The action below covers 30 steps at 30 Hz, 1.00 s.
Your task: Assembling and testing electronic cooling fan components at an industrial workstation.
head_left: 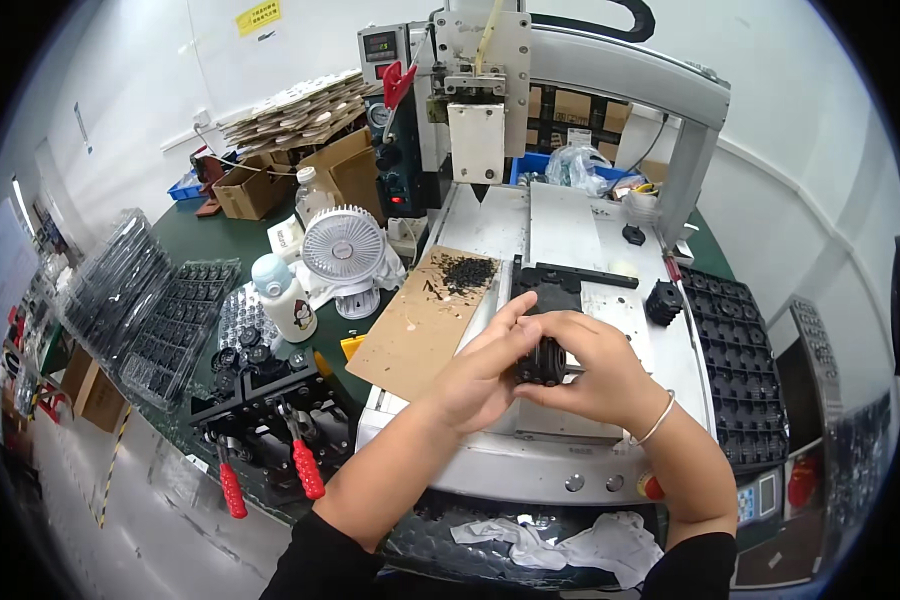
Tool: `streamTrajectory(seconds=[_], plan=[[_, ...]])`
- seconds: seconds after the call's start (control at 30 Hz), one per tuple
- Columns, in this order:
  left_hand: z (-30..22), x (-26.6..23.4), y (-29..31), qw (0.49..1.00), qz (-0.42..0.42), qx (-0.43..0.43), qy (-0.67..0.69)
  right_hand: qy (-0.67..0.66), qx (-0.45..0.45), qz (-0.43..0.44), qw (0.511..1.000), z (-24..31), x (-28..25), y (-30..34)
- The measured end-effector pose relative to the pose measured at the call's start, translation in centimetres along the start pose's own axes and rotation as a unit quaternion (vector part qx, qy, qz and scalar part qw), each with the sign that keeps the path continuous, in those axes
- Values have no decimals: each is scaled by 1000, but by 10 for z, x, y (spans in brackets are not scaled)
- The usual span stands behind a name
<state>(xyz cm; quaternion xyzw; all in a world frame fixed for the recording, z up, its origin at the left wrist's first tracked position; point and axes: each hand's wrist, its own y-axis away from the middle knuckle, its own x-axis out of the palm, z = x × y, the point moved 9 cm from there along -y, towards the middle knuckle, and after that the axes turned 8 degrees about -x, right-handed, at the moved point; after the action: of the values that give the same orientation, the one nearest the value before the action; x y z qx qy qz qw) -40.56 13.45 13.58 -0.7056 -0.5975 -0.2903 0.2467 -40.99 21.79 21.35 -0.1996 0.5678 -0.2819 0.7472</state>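
In the head view, both my hands meet over the front of the white machine bed. A black ribbed, round plastic part is held between them. My right hand curls around it from the right, thumb below and fingers over the top. Against its left side lies my left hand, its palm and fingers pressed to the part and partly hiding it. Just beyond my fingers is a black fixture with a dark bar. A similar stack of black round parts stands to the right on the bed.
A brown board with small black pieces lies left of my hands. Further left are a white fan, a bottle and a red-handled clamp fixture. Black trays line the right. The machine head hangs beyond.
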Motion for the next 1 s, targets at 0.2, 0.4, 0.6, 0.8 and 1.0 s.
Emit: streamTrajectory(seconds=[0.2, 0.4, 0.6, 0.8, 1.0], plan=[[6, 10, 3, 990, 92, -70, -85, 32, -106, -60, 992, 16, -11, -3], [2, 7, 2, 988, 100, -33, -114, 21, -109, -64, 992, 16, -9, -5], [12, 14, -1, 988, 120, -73, -64, 28, -162, -48, 985, 18, -3, 7], [9, 26, 4, 986, 149, -71, -36, -395, -89, -280, 870, -18, -96, 9], [0, 14, 5, 991, 130, -11, 30, -18, 286, -395, 873, -162, -259, 157]])
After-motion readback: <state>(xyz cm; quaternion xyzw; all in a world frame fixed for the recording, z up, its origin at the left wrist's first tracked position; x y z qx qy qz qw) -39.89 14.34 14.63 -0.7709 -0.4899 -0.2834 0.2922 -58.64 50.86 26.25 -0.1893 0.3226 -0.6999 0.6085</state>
